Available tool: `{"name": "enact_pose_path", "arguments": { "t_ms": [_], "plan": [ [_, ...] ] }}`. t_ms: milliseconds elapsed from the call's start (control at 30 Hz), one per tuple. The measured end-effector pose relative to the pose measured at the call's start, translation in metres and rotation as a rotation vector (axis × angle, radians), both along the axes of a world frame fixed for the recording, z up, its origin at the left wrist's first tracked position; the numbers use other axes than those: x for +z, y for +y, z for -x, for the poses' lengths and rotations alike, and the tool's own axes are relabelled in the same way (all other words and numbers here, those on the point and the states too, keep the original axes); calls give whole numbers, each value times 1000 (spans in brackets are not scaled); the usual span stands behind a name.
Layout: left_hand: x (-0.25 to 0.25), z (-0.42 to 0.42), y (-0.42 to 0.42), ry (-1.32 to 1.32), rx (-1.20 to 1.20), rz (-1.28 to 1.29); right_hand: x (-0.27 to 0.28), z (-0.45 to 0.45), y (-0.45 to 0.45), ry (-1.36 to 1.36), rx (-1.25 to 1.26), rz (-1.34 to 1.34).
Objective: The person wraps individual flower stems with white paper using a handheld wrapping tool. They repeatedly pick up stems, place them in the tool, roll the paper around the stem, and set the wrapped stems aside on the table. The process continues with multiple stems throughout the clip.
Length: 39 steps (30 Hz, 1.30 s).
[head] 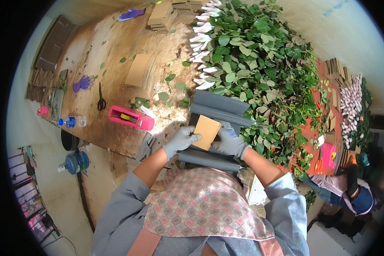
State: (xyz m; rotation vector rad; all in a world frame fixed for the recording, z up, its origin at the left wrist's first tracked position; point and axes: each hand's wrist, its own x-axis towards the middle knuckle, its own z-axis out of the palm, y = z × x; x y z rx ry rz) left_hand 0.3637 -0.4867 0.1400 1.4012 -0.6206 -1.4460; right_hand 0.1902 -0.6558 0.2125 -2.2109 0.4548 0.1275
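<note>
Both my hands wear grey gloves and hold a small tan cardboard piece [207, 132] in front of my apron. My left hand [181, 141] pinches its left edge with the thumb on top. At its right edge is my right hand [231, 140], fingers partly hidden behind the cardboard. Beneath lies a dark grey stand with a ribbed padded upper part [219, 104] and a ribbed lower bar [209, 160]. Beyond it, a large heap of leafy green stems [259, 57] has white-wrapped ends [202, 41] along its left side.
On the worn wooden table [115, 38] are a pink tape dispenser [131, 117], black scissors [101, 101], a cardboard stack [138, 70], a purple glove [83, 84] and a plastic bottle [71, 121]. A grey metal tool [145, 148] lies near my left forearm. Another person [355, 195] is at right.
</note>
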Motion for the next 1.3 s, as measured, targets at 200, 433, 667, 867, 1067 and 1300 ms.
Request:
{"name": "enact_pose_path", "arguments": {
  "t_ms": [200,433,667,867,1067,1300],
  "plan": [
    [9,1,-3,-99,-22,-6,4,-6,0,289,-414,-726],
    [68,-4,-1,-75,173,-247,-13,-20,-4,378,-424,-205],
    [134,-15,-1,-705,-726,104,-41,-27,1,384,-317,36],
    [133,13,-23,-876,-1102,-131,-22,-35,9,428,-345,100],
    [118,14,-29,-964,-1160,-166,-40,-38,1,457,-305,110],
    [108,12,-30,-848,-1138,-178,53,-25,11,-86,-80,448]
  ]
}}
